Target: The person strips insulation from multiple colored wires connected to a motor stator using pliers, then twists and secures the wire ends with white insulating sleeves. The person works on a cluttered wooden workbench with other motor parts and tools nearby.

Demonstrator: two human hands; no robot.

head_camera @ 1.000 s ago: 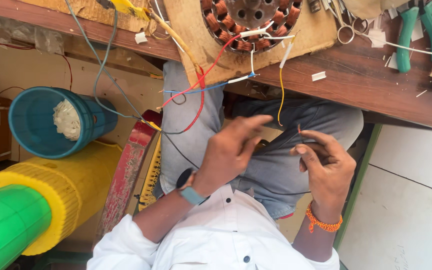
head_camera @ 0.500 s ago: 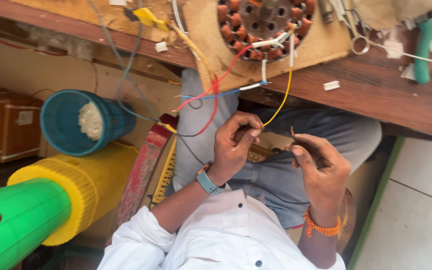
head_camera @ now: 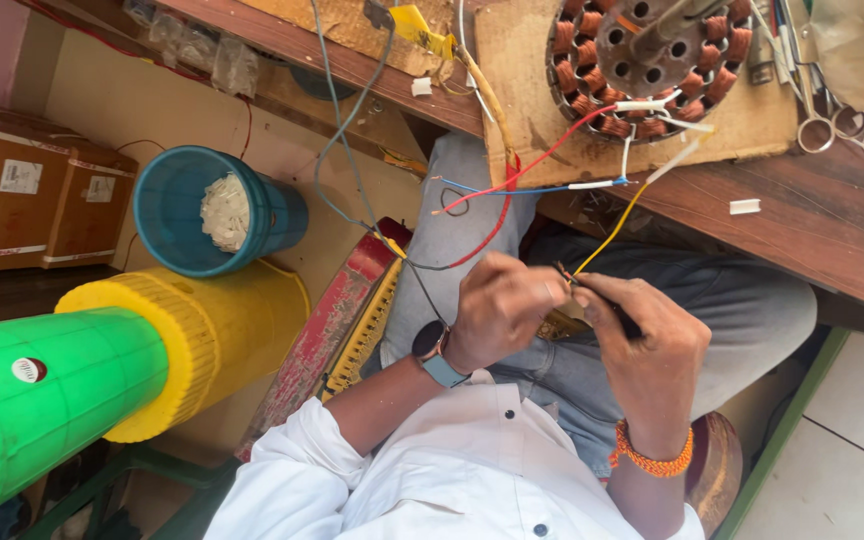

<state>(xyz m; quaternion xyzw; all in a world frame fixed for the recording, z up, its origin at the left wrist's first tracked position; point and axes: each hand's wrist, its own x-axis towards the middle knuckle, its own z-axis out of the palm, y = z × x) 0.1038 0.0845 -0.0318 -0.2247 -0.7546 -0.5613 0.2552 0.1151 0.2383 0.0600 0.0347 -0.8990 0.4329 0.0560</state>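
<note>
Both hands (head_camera: 572, 320) on yellow wire (head_camera: 624, 220)

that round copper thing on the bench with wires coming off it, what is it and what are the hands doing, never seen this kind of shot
The picture comes from a camera worn on the person's head, looking down at their own lap and hands, so the scene looks tipped.

The round part is a ring of copper wire coils, like the wound core of a motor. It lies on a board on the wooden bench, with scissors beside it. Red, blue and yellow wires run from it.

The left hand and right hand meet over the lap at the end of the yellow wire. The right hand also grips a thin dark tool; its kind is hard to tell.

Lower left are a blue bucket and yellow and green plastic cylinders.
</note>
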